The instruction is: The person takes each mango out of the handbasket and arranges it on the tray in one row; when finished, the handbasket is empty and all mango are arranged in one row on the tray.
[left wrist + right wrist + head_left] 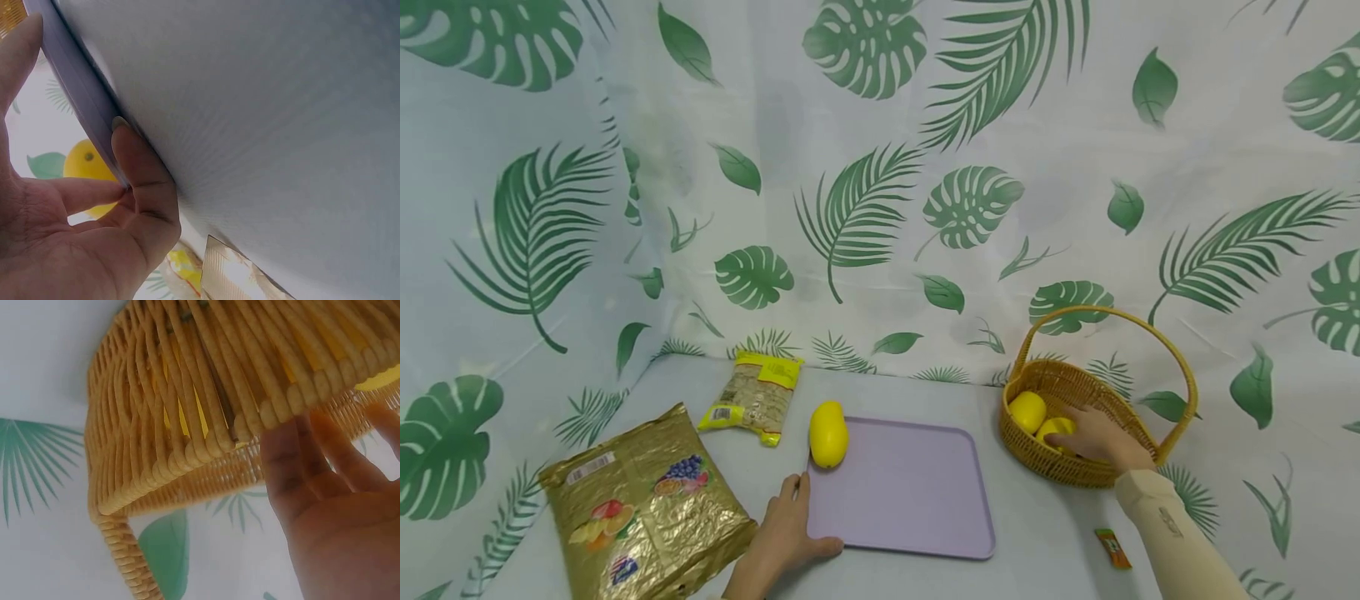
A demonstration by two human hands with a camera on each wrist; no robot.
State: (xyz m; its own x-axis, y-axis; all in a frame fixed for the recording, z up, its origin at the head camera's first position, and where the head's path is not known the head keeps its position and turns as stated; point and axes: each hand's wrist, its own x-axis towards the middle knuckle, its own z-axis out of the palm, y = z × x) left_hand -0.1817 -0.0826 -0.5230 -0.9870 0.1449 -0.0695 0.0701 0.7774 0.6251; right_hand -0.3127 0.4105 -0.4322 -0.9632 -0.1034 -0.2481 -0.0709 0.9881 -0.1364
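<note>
A person's left hand [786, 531] gripped a lilac tray [902, 492] by its near left corner, a yellow fruit [828, 435] lying at the far left one. The right hand [1093, 435] dipped into a wicker basket [1060, 472] holding more yellow pieces [1027, 412]; whether it grasped any could not be told.

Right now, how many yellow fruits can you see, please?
3: one fruit at the far left corner of the tray, two in the basket; the right hand may hide more.
</note>
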